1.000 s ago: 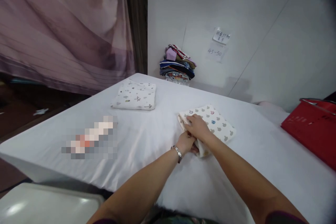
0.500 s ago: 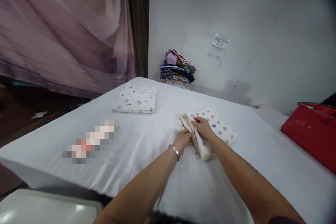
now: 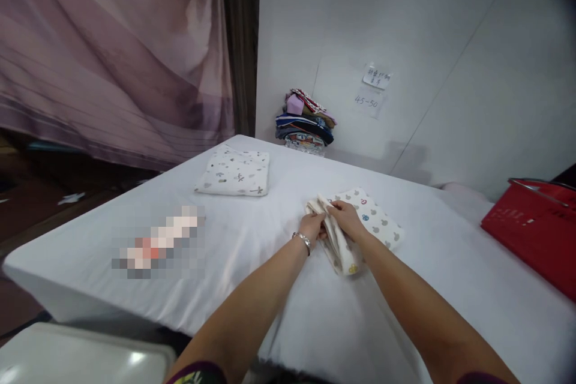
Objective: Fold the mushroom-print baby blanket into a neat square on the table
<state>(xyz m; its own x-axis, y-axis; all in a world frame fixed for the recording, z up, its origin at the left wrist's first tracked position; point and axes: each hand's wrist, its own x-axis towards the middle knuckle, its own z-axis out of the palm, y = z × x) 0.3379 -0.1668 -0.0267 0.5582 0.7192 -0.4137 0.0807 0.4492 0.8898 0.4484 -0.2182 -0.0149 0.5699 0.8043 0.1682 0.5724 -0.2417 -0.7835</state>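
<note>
Head view, and across the white table (image 3: 450, 246) I see the patterned cloth (image 3: 382, 223) lying near the person, its far part folded flat. The left hand (image 3: 312, 228) pinches the loose edge; the right hand (image 3: 348, 219) seems to pinch a raised layer, thumb hidden. That edge is bunched, not yet flat, while a second cloth (image 3: 236, 174) lies neatly folded, well apart.

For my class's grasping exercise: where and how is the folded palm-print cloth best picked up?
Probably by the near edge, from the person's side, pinched above and below: the palm-print cloth lies flat on the table, that edge facing the person.
</note>
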